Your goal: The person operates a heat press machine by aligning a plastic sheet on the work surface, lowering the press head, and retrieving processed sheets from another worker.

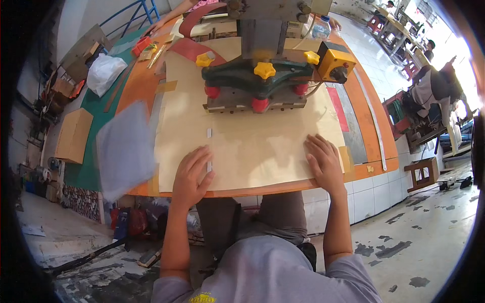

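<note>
The left hand (193,174) is resting on a pale cream, smooth rectangular sheet (257,151), near its lower left corner. Its grip is lying spread, palm down, thumb apart from the fingers and pinching nothing. A narrow white strip (209,165) is showing just beside its fingers, and a second, shorter white strip (209,133) is lying farther up the sheet. The right hand (323,162) is lying at the sheet's right edge, its grip likewise spread and closing on nothing.

The cream sheet is lying flat on an orange tabletop (375,135), directly in front of the person, and is extending under the press head. Tan adhesive tape (346,158) is overlapping its right edge. Above the sheet, a dark green cast-metal press head (242,80) with yellow star-shaped knobs (264,70) is standing between and beyond the hands. A yellow control box with a black knob (335,63) is sitting at its right.

To the left, a translucent bluish plastic sheet (125,151) is appearing blurred; whether it is touching the tabletop cannot be told. A brown cardboard box (74,135) is standing farther left. A long grey metal ruler (373,118) is lying along the tabletop's right side.
</note>
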Demonstrator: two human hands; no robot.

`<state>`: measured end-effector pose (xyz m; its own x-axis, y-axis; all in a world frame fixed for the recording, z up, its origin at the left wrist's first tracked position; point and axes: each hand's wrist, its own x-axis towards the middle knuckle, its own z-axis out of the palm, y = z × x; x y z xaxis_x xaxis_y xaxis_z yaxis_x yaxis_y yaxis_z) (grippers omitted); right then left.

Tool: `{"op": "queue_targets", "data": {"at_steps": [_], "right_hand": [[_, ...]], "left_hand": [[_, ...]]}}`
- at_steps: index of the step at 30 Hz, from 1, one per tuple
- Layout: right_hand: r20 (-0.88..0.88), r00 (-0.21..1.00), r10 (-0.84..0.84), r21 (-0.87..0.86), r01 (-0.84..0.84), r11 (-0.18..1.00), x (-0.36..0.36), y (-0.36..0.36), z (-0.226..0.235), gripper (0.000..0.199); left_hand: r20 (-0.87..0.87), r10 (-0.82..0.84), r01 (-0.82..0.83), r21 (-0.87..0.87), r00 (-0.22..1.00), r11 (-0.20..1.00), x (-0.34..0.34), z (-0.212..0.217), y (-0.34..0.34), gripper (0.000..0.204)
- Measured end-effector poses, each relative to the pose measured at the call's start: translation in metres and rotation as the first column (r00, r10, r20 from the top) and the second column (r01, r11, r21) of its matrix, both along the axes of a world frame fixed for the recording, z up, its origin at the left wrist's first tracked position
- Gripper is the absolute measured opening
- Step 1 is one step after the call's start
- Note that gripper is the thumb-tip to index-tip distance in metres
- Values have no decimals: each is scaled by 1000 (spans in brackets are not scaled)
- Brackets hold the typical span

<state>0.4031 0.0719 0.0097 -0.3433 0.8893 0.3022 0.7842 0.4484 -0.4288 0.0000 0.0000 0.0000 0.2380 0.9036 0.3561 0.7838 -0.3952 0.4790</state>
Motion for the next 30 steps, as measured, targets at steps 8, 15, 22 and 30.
{"op": "queue_targets", "data": {"at_steps": [8, 15, 22, 30], "right_hand": [[-146, 955, -257, 296, 290, 910, 18, -56, -54, 32], [-254, 922, -293, 520, 386, 762, 18, -56, -102, 43], [-256, 919, -301, 526, 393, 754, 19, -56, -102, 43], [-294, 915, -277, 377, 377, 846, 8, -70, -70, 43]], "left_hand": [[-130, 439, -383, 315, 889, 869, -4, -49, -62, 48], [34, 571, -486, 568, 820, 665, -4, -102, -58, 56], [-7, 580, -477, 561, 814, 677, -4, -104, -60, 57], [20, 581, -485, 575, 814, 659, -2, -104, -59, 56]]}}
